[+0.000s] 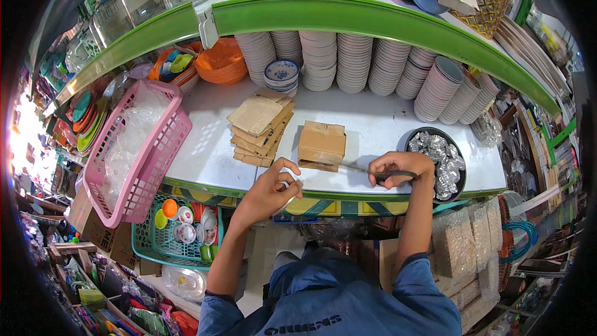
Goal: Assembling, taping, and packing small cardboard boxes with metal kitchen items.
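Note:
My right hand (401, 168) is closed around the dark handles of a pair of scissors (356, 167), whose thin blades point left toward a small brown cardboard box (322, 139). The box rests on the white shelf near its front edge, with tape across it. To the left of the box, my left hand (273, 191) hovers over the shelf edge with its fingers curled in. Something pale shows at its fingertips, too small to make out. Beyond it lies a stack of flat cardboard pieces (261, 115).
A black bowl of silver, shiny pieces (462, 177) stands right of my right hand. Stacked white bowls (354, 62) and orange bowls (221, 62) line the back. A pink basket (138, 190) is at the left, with a teal basket (140, 236) below. A green-edged shelf (348, 17) hangs above.

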A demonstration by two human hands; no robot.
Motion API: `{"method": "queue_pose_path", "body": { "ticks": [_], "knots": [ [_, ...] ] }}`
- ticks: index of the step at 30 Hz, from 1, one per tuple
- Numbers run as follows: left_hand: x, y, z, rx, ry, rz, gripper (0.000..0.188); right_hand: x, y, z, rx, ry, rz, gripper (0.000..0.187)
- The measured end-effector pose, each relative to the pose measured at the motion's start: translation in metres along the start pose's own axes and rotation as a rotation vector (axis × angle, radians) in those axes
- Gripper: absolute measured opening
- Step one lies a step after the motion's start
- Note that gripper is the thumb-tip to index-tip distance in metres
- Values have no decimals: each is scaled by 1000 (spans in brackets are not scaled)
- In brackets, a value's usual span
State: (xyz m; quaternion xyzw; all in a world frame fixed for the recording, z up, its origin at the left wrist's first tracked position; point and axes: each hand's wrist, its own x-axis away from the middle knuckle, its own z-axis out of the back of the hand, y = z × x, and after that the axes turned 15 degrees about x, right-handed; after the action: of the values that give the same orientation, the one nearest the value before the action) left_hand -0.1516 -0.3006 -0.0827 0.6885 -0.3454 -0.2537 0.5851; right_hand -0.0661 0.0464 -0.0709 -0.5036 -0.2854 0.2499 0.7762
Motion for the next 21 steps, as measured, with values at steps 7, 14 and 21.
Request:
{"method": "queue_pose_path", "body": {
  "ticks": [7, 14, 21],
  "knots": [
    [-12, 2, -32, -531, 360, -210, 19, -14, -27, -13, 236, 706, -583, 49],
    [-35, -44, -32, -675, 429, -405, 23, -48, -27, -28, 929, 797, -982, 57],
    [-42, -51, -32, -485, 419, -429, 41, -61, -12, -37, 1033, 785, -961, 54]
  ]
}}
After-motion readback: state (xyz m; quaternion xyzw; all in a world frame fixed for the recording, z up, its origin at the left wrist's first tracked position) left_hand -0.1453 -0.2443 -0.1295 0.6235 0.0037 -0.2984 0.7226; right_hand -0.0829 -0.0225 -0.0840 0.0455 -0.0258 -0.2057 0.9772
